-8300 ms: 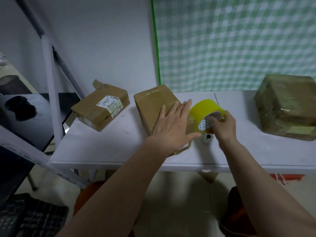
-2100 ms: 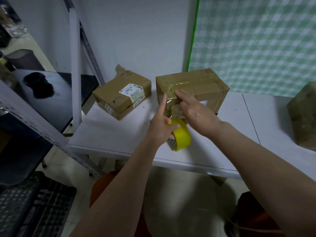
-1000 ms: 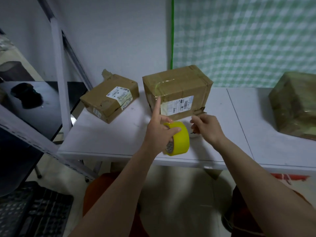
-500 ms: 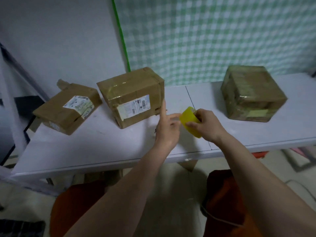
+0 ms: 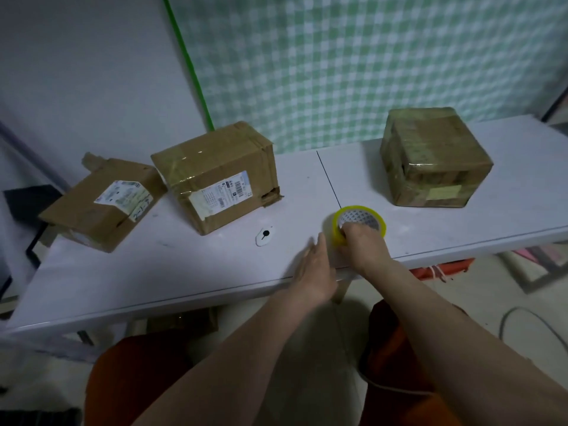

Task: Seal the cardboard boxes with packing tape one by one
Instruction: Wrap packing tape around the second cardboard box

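My right hand [image 5: 362, 245] grips the yellow tape roll [image 5: 359, 223], lying flat on the white tabletop [image 5: 190, 265] near its front edge. My left hand [image 5: 315, 269] hovers beside it, fingers straight and relaxed. Three cardboard boxes sit behind: flat box [image 5: 101, 204], middle box [image 5: 218, 176], taped box [image 5: 433, 158].

Quick count: three cardboard boxes on the desk [image 5: 190, 272]. Going by the tape roll [image 5: 359, 224], there's a flat box with a label [image 5: 104, 204] farthest to its left, a bigger labelled box [image 5: 219, 176] nearer on that same side, and a tape-wrapped box [image 5: 433, 158] off to its right. One yellow tape roll. One little white tag with a black dot [image 5: 265, 235], just left of the roll. Two hands near the roll.
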The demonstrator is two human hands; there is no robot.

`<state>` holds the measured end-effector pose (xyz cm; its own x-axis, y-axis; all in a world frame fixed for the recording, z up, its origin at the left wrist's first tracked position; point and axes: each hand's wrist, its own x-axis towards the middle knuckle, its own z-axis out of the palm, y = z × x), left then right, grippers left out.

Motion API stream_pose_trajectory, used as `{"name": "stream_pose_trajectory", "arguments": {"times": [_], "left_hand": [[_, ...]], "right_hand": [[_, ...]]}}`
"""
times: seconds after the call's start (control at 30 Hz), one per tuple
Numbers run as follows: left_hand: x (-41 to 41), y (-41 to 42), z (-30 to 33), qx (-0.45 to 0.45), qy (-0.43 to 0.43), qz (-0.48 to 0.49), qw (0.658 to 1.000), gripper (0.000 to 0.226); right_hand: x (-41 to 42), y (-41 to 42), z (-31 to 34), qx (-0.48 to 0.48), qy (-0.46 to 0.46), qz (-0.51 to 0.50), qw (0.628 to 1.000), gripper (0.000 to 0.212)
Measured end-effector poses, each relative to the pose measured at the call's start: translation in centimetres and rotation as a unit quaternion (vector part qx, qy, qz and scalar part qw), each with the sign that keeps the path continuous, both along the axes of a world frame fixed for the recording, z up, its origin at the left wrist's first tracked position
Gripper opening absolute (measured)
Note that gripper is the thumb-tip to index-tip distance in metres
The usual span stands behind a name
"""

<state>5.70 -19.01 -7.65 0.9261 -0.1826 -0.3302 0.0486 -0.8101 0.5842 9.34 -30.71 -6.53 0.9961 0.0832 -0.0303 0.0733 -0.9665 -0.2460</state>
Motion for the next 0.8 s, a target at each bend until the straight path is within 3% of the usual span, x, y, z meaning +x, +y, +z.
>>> {"name": "stream_pose_trajectory", "arguments": {"times": [0.17, 0.3, 0.47, 0.63, 0.7, 0.8], "left_hand": [[0.0, 2.4, 0.3, -0.021, -0.034, 0.013, 0.999, 0.072], [0.0, 5.3, 1.3, -0.054, -0.147, 0.079, 0.984, 0.066], [0.2, 9.8, 3.2, -0.05, -0.345, 0.206, 0.914, 0.058], [2.2, 17.3, 6.1, -0.008, -0.447, 0.324, 0.834, 0.061], [3.5, 20.3, 7.1, 0.027, -0.441, 0.298, 0.846, 0.062], [5.5, 23.4, 7.2, 0.081, -0.386, 0.215, 0.894, 0.058]], "right_hand": [[0.5, 0.1, 0.5, 0.042, -0.004, -0.014, 0.999, 0.012], [1.4, 1.8, 1.7, 0.028, -0.071, -0.035, 0.997, 0.037], [1.6, 6.8, 3.1, 0.084, -0.129, 0.054, 0.987, 0.031], [2.1, 12.8, 4.5, 0.122, -0.156, 0.15, 0.969, 0.035], [2.9, 14.8, 5.3, 0.141, -0.18, 0.174, 0.958, 0.043], [4.6, 17.3, 6.0, 0.115, -0.205, 0.204, 0.95, 0.052]]}}
